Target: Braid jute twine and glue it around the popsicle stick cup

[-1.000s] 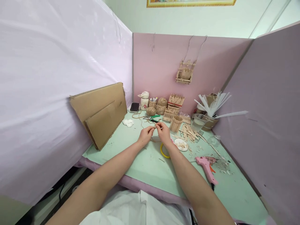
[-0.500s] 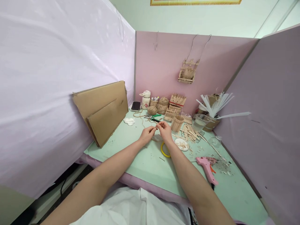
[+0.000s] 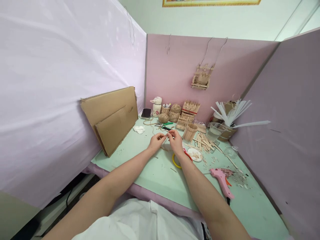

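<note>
The left hand (image 3: 157, 141) and right hand (image 3: 176, 142) hold a small piece (image 3: 167, 136), too tiny to identify, between narrowly pinched fingers. A stick cup (image 3: 190, 132) stands near the right hand.

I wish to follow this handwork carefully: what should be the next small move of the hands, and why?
Perhaps draw the left hand slightly away from the right hand: their fingertips nearly meet and largely hide the small item pinched there, so a little gap may show it better.
</note>
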`<state>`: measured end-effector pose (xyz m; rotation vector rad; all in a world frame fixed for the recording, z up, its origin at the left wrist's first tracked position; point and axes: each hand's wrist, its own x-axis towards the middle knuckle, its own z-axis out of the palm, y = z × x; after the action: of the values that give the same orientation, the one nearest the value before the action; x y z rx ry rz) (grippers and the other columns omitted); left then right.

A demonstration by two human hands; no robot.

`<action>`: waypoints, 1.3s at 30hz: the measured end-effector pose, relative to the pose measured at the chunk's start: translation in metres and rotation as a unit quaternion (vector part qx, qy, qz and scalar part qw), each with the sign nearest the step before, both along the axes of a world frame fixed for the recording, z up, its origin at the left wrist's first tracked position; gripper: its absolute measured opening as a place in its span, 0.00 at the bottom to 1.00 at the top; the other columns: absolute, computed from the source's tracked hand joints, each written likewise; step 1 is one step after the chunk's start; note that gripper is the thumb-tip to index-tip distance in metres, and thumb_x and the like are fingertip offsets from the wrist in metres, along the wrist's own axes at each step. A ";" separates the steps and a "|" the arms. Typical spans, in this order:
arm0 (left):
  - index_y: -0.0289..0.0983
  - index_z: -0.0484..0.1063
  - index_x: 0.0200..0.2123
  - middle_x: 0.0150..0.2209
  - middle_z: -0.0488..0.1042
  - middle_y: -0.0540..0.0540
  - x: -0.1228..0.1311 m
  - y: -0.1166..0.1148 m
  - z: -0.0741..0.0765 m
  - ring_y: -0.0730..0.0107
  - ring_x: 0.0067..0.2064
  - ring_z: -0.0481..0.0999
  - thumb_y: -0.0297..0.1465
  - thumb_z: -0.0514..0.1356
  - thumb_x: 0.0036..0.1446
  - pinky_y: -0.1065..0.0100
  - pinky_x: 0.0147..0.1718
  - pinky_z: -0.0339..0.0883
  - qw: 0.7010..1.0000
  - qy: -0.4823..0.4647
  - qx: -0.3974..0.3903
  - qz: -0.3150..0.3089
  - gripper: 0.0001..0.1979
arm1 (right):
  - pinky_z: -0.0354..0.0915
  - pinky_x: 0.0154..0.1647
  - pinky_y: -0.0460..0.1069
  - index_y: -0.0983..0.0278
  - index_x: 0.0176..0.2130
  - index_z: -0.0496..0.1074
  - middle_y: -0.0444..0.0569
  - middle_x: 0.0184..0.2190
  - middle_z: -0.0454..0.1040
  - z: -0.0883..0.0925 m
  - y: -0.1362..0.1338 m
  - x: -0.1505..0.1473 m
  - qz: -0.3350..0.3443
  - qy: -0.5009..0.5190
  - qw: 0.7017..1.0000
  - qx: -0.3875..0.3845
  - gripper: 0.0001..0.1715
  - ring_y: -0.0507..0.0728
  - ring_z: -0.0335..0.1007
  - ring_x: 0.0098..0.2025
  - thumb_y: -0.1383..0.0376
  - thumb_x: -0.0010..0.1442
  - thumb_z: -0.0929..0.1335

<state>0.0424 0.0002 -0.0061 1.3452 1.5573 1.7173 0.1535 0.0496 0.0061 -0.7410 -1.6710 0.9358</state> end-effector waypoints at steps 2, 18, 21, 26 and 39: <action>0.34 0.72 0.26 0.28 0.73 0.48 -0.001 0.000 0.001 0.71 0.31 0.69 0.34 0.60 0.47 0.69 0.35 0.62 1.000 -0.008 0.006 0.003 0.07 | 0.63 0.37 0.50 0.62 0.37 0.65 0.47 0.33 0.73 -0.002 0.001 0.000 -0.003 -0.005 1.000 0.012 0.09 0.55 0.68 0.35 0.60 0.56 0.63; 0.35 0.72 0.27 0.28 0.73 0.48 -0.005 -0.001 0.002 0.73 0.30 0.67 0.34 0.59 0.49 0.70 0.33 0.61 0.999 0.020 0.027 0.033 0.08 | 0.60 0.38 0.51 0.63 0.31 0.74 0.47 0.31 0.65 -0.005 0.000 0.000 -0.075 -0.106 0.985 0.110 0.12 0.54 0.62 0.32 0.60 0.56 0.64; 0.35 0.72 0.27 0.28 0.73 0.49 -0.003 -0.002 0.002 0.73 0.29 0.67 0.33 0.58 0.50 0.70 0.31 0.60 0.998 0.042 0.025 0.024 0.07 | 0.60 0.37 0.51 0.63 0.30 0.75 0.48 0.31 0.67 -0.005 0.000 0.000 -0.060 -0.099 0.989 0.091 0.13 0.54 0.63 0.32 0.58 0.56 0.65; 0.35 0.72 0.27 0.28 0.73 0.48 -0.003 -0.001 0.000 0.73 0.30 0.67 0.34 0.59 0.49 0.69 0.32 0.60 0.999 0.024 0.022 0.017 0.07 | 0.60 0.38 0.51 0.63 0.29 0.73 0.48 0.30 0.70 -0.005 0.001 0.000 -0.024 -0.067 0.996 0.061 0.12 0.56 0.63 0.34 0.57 0.54 0.65; 0.34 0.66 0.25 0.20 0.62 0.54 -0.004 -0.002 0.007 0.84 0.17 0.49 0.38 0.64 0.42 0.72 0.18 0.40 0.963 -0.237 -0.048 -0.120 0.14 | 0.61 0.33 0.48 0.63 0.28 0.71 0.45 0.26 0.70 -0.008 0.005 -0.004 0.031 -0.006 0.999 -0.019 0.15 0.53 0.62 0.30 0.54 0.51 0.66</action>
<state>0.0387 -0.0016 0.0006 0.9373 1.1394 1.6352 0.1498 0.0550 -0.0016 -0.7251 -1.6992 1.0096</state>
